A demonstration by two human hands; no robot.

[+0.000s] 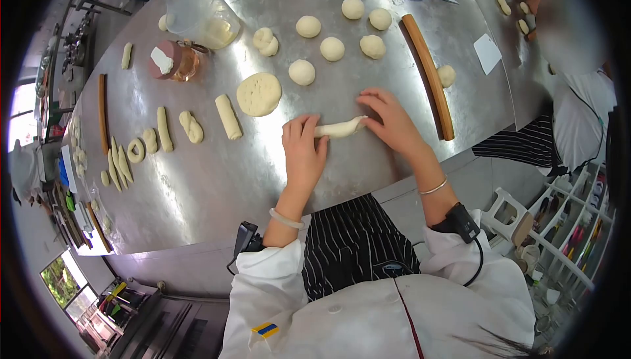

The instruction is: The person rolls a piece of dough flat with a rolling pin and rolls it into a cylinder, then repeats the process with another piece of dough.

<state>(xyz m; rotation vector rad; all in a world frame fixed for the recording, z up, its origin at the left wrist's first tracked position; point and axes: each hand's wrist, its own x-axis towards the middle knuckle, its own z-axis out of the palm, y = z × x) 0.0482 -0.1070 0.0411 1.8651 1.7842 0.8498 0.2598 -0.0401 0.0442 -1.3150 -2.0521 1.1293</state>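
Head view shows a dough strip [340,129] lying at the near side of the tabletop [217,208], between the person's hands. The left hand [303,145] is loosely curled, fingers and thumb closed about the strip's left end. The right hand [392,122] is spread, a wide gap between fingers and thumb, with the thumb at the thin right end; whether it presses there cannot be told. The step in hand looks like shaping this strip. Working it further would call for light, even pressure, and care not to tear the thin end. A disc [259,94] and a roll [228,116] lie near the left hand.
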